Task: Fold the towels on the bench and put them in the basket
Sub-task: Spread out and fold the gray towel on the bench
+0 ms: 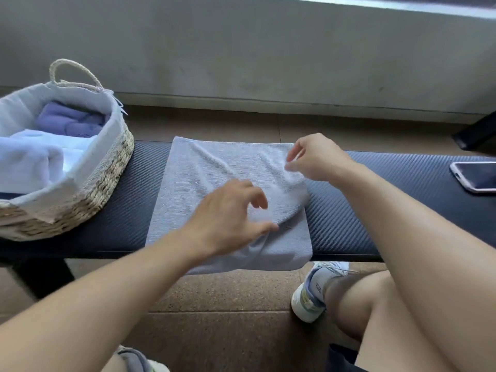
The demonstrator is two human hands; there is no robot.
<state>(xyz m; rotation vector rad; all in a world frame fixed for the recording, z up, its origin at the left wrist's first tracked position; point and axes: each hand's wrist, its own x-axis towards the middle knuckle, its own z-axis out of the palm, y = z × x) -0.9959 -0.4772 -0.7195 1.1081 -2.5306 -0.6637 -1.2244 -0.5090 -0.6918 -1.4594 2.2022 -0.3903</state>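
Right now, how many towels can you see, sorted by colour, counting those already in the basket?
Light grey-blue towel, on the bench: 1
Purple towel, in the basket: 1
White towel, in the basket: 1
Total: 3 visible; any others in the basket are hidden.

A single head-worn view is aimed forward and down, close over the desk point(375, 210), towards the wall point(241, 49).
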